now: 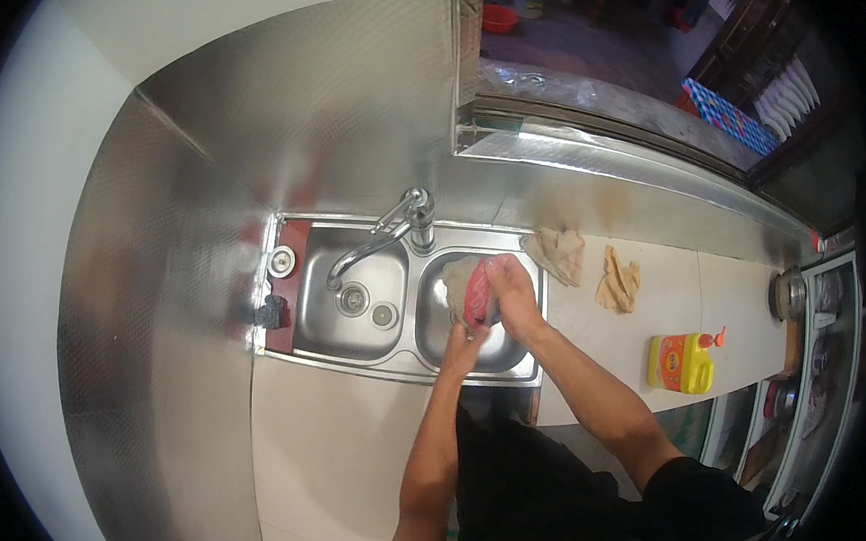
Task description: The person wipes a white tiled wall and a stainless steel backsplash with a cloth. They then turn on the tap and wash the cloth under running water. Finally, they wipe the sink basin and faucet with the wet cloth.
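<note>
Over the right basin [432, 344] of a double steel sink, both my hands are closed on a pink-red crumpled piece [477, 293] that could be thin plastic or cloth. My right hand [512, 291] grips its upper right side, while my left hand [467, 342] holds the lower end, with its fingers partly hidden. A greyish-beige cloth-like thing [457, 279] shows behind its left side; I cannot tell whether it is held too. The chrome faucet [419, 222] stands behind the sink, its spout turned over the left basin [328, 325].
Two tan cloths [558, 254] [618, 280] lie right of the sink. A yellow jug with a red pump [682, 363] is on the counter nearer me. A drain strainer [282, 262] and dark scrubber [272, 312] sit on the red strip at left. Metal-clad walls [346, 108] rise behind.
</note>
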Demonstrator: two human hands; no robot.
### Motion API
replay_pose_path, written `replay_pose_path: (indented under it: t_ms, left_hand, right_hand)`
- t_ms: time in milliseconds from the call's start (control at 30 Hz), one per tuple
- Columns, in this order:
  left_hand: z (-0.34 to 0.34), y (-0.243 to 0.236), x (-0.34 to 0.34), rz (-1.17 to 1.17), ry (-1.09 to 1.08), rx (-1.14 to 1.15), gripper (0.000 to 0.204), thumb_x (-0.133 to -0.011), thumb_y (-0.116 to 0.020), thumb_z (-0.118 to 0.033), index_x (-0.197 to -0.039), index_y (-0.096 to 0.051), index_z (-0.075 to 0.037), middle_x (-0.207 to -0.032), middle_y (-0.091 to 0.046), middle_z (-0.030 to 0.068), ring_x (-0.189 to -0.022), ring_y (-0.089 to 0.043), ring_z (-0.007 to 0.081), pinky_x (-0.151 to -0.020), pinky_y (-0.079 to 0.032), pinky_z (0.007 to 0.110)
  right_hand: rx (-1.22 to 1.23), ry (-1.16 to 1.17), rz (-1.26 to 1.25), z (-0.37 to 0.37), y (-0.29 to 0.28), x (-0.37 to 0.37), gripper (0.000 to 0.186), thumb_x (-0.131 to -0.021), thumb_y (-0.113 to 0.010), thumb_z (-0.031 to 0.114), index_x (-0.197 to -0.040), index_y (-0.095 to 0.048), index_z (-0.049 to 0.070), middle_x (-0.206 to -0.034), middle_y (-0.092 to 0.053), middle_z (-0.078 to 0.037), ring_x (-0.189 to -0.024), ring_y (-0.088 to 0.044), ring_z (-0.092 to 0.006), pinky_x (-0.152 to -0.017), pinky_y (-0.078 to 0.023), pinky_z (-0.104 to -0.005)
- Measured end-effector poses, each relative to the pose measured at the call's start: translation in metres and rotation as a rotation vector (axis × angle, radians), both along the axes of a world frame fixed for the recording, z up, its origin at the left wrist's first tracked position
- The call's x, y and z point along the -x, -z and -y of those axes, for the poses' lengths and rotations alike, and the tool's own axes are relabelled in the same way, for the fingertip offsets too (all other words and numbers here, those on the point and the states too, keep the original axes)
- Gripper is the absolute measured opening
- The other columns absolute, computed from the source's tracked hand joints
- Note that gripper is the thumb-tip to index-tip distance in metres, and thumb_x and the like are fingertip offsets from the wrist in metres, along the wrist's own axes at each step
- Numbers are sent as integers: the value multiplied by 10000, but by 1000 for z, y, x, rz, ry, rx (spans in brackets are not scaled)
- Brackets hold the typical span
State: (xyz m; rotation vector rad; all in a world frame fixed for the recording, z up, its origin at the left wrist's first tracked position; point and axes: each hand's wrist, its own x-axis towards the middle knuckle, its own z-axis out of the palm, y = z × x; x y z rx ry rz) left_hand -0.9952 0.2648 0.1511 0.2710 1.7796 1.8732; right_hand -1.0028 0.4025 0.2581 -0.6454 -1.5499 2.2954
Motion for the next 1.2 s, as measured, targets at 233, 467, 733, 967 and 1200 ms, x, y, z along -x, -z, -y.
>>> replay_pose_path:
  t_ms: [233,467,733,967,1200]
  left_hand:
    - [1,12,10,74,-185,-45,301,-989,-624,-219,-1194,-699,-12,-1007,-733,87,-931,-684,188,-795,-531,369]
    - [4,-57,39,230,-194,-473,417,-1056,-538,-191,-1414,-549,23,-1291,-674,116,-1143,-655,180,-953,-502,296]
    - [5,-52,115,489,-654,-663,315,-1001,-588,-100,-1291,-614,21,-1227,-701,139,-1094,-699,250,-927,-574,355]
    - [-24,22,191,306,-509,-571,432,-1053,-480,-302,-1370,-583,-26,-1379,-625,141,-1232,-632,257,-1102,-468,415]
    - [-46,79,201,66,-469,-274,371,-1014,-568,-219,-1322,-620,-19,-1264,-660,111,-1114,-661,239,-977,-545,389]
  right_hand:
    - [343,-12,2,0,-43,-5,131,-1058,-605,210,-1061,-600,79,-975,-677,-25,-864,-637,-107,-822,-552,-296]
    - [117,55,250,-51,25,-12,226,-1000,-485,34,-1145,-657,57,-984,-686,-27,-901,-649,-127,-867,-524,-274]
    - [150,90,-48,-63,63,63,197,-992,-516,53,-1078,-692,35,-1047,-703,-63,-987,-651,-162,-922,-518,-311]
    - [-337,40,-232,11,104,174,375,-1100,-427,234,-1324,-632,14,-1267,-658,-122,-1243,-582,-225,-1086,-409,-332]
    - [-563,-31,-248,-1,180,172,564,-1110,-251,376,-1291,-592,-35,-1295,-612,-222,-1264,-564,-370,-1106,-392,-403]
